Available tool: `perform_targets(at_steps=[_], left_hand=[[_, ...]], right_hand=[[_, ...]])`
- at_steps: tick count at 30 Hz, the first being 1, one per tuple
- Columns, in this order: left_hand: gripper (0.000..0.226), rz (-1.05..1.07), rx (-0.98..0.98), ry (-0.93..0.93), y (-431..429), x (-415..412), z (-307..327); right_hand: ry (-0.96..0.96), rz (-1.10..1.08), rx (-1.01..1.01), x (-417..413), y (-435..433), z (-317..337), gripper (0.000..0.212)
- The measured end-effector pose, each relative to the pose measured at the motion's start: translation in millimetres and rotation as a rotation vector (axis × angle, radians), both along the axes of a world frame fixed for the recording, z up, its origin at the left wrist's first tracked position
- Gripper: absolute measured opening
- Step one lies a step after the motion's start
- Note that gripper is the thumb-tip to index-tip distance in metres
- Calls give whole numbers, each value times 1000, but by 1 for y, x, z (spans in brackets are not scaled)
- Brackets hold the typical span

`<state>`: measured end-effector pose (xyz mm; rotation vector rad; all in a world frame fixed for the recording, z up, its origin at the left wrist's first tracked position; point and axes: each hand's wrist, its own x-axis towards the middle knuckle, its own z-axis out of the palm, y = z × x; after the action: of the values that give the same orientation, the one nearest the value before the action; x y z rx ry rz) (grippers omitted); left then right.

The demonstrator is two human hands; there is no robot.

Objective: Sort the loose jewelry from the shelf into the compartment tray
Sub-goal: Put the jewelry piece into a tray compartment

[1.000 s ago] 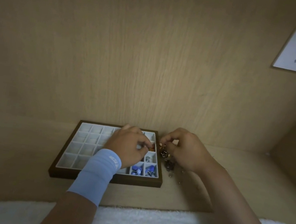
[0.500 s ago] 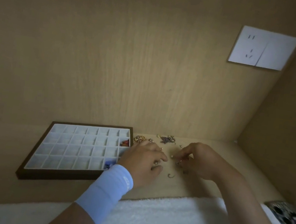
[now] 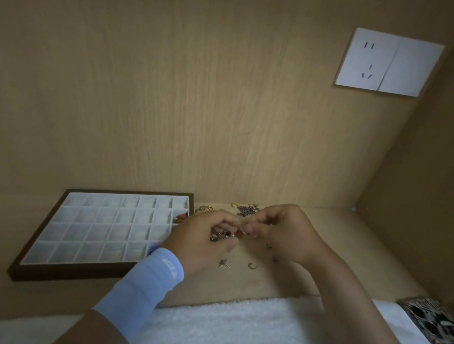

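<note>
A brown-framed compartment tray [image 3: 37, 267] with white cells lies on the wooden shelf at the left; a red-orange piece [image 3: 181, 218] sits in a right-hand cell. Just right of the tray, my left hand [image 3: 203, 245], with a light blue wristband, holds a small cluster of dark jewelry [image 3: 217, 236] in its fingers. My right hand [image 3: 284, 233] meets it, fingertips pinched on a small piece between the two hands. Loose jewelry lies on the shelf: gold rings [image 3: 205, 208], a dark chain pile [image 3: 246, 210], a hook [image 3: 252, 265] and a small silver piece [image 3: 224, 264].
The wooden back wall carries a white socket plate [image 3: 388, 63] at the upper right. A side wall closes the shelf on the right. A white towel [image 3: 239, 335] covers the near edge, and a patterned object [image 3: 444, 325] lies at the far right.
The view swung right, so the tray now sits to the left. Both hands left the tray's right side, moved over the loose jewelry and came together, lifted slightly off the shelf.
</note>
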<state>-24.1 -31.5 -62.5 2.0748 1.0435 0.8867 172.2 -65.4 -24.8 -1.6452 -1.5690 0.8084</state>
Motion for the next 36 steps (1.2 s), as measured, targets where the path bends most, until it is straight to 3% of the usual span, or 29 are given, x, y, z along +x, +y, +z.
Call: perform_targets(at_steps=[3, 7, 26, 31, 36], left_hand=[[22, -4, -158, -144, -3, -2, 13], [16, 50, -192, -231, 3, -17, 27], [17, 208, -334, -162, 35, -82, 34], [18, 131, -343, -99, 34, -89, 36], [20, 99, -337, -88, 34, -92, 32]], right_hand=[[206, 30, -4, -12, 2, 7, 12], [263, 43, 18, -31, 11, 15, 16], [169, 187, 75, -88, 44, 2, 15], [67, 199, 61, -86, 45, 0, 3], [135, 236, 23, -89, 43, -1, 9]])
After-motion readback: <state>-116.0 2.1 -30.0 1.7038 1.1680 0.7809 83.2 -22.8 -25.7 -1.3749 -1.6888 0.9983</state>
